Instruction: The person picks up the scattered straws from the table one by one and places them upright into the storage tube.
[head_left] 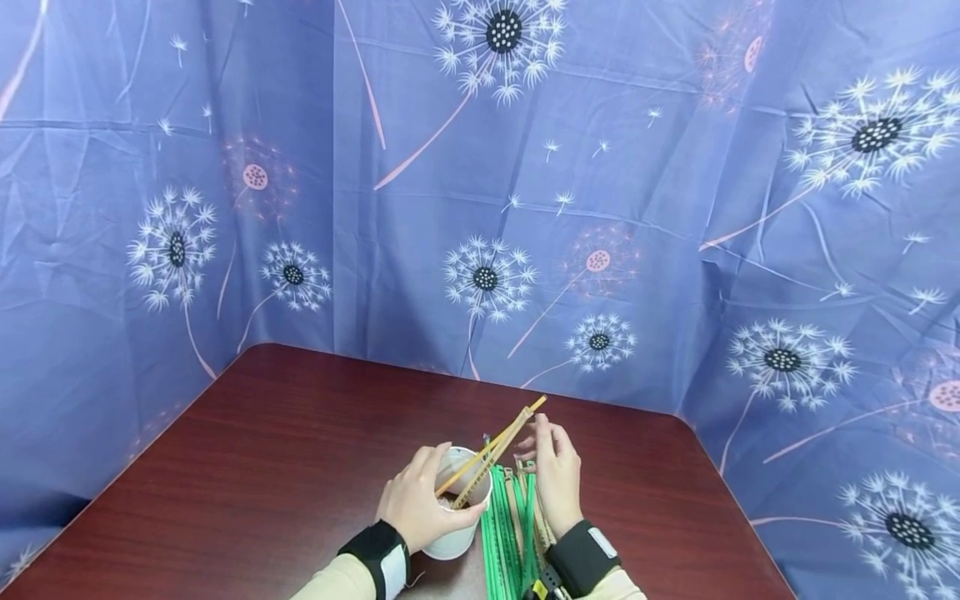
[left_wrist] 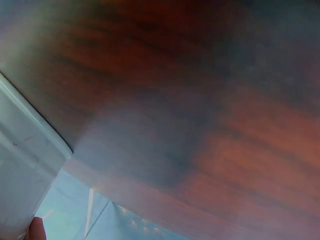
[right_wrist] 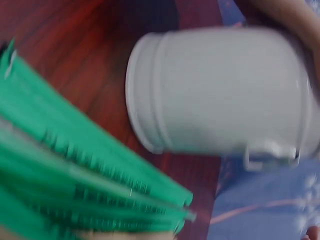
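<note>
My left hand (head_left: 422,497) grips a white cup (head_left: 452,543) around its sides, the thumb toward the near side. The cup's wall (left_wrist: 22,165) fills the left edge of the left wrist view, and a small loop shows on its side in the right wrist view. A yellow stick (head_left: 537,404) and a tan printed strip (head_left: 480,475) lean out of the cup, up and to the right. Close to their upper ends is my right hand (head_left: 558,479), its fingers loosely bent. Below it lie several long green printed sleeves (head_left: 497,533), with tan strips (head_left: 517,508) among them.
The dark red-brown table (head_left: 247,467) extends around the cup and sleeves. Blue curtains (head_left: 405,275) with dandelion prints stand along its back and sides. A black band (head_left: 378,554) wraps the left wrist, and another band (head_left: 581,554) the right.
</note>
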